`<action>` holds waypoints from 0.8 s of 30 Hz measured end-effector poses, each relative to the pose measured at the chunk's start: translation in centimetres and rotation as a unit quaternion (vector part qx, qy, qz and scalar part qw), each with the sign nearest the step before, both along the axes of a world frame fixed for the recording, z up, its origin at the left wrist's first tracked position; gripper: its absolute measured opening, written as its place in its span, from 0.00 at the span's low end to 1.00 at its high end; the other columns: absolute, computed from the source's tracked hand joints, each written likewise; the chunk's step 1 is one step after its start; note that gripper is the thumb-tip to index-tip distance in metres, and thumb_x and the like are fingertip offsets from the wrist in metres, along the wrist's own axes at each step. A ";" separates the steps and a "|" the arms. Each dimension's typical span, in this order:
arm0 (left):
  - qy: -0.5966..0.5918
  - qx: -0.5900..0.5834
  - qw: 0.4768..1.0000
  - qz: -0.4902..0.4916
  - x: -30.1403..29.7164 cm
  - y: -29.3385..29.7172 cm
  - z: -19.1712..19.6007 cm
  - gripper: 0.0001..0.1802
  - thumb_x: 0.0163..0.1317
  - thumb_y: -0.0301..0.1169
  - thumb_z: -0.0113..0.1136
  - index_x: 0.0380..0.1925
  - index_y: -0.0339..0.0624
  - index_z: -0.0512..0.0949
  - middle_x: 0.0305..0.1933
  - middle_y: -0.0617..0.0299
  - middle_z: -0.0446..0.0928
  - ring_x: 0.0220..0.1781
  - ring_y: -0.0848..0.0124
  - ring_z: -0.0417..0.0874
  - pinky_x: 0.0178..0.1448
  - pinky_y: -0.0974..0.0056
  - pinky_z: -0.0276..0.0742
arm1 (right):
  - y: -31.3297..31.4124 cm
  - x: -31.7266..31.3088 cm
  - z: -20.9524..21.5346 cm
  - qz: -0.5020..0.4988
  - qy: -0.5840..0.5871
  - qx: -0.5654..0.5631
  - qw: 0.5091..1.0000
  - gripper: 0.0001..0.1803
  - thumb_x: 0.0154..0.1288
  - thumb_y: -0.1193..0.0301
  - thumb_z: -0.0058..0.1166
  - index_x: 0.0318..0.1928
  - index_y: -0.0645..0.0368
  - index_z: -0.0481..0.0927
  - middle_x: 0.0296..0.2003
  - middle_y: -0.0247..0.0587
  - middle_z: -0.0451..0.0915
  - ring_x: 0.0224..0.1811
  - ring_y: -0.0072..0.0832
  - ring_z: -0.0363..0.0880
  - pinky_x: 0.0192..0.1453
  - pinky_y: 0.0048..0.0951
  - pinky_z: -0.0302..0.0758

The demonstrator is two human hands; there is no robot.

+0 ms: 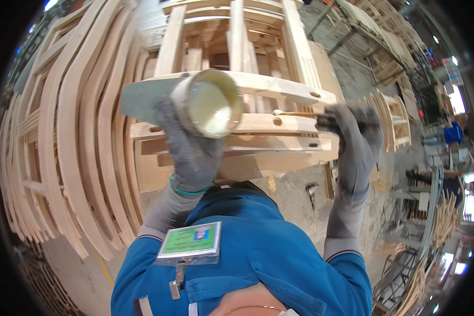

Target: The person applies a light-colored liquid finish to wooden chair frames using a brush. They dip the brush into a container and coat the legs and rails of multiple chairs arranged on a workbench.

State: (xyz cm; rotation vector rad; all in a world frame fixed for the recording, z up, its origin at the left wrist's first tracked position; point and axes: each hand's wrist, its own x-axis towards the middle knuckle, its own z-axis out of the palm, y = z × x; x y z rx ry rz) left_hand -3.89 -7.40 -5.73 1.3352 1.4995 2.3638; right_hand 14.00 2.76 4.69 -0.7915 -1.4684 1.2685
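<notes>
Far left of the left hand: a row of curved, pale wooden frames [68, 121], standing close together; whether any work has been done on them cannot be told. Just left of the left hand: a flat grey-green panel [145, 97], partly hidden. Left hand [195, 158], grey-gloved: fingers wrapped about a round, open-topped container [180, 102], tilted to show cream-coloured liquid [210, 108], a good supply remaining. Beyond and between the hands: pale slatted wooden assembly [168, 47], its uprights and crosspieces lying together. Across the space between the hands: a pale straight wooden rail [237, 122] with a dark round hole [277, 121], one of several parallel rails with similar openings. Just left of the right hand: thin brown stick [300, 114], its tip coated pale, near that hole; contact cannot be told. Right hand [353, 124], grey-gloved: fingers pinched closed on the stick's far end. Judged progress: application of the liquid under way, stick loaded, the hole probably in hand; no pale coating is plain in the other openings, so those may remain, though filled and unfilled cannot be surely told apart. Right of the right hand: further pale wooden frames [397, 118], grouped on the floor.
</notes>
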 end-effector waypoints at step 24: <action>-0.423 0.092 0.892 -0.131 -3.0 -2.1 3.0 0.28 0.67 0.52 0.35 0.59 0.45 0.61 0.59 0.55 0.63 0.62 0.62 0.66 0.65 0.50 0.65 | 3.7 -2.0 -0.8 0.139 -0.342 0.188 0.910 0.12 0.60 0.66 0.58 0.32 0.64 0.76 0.19 0.42 0.76 0.19 0.23 0.73 0.26 0.24 0.70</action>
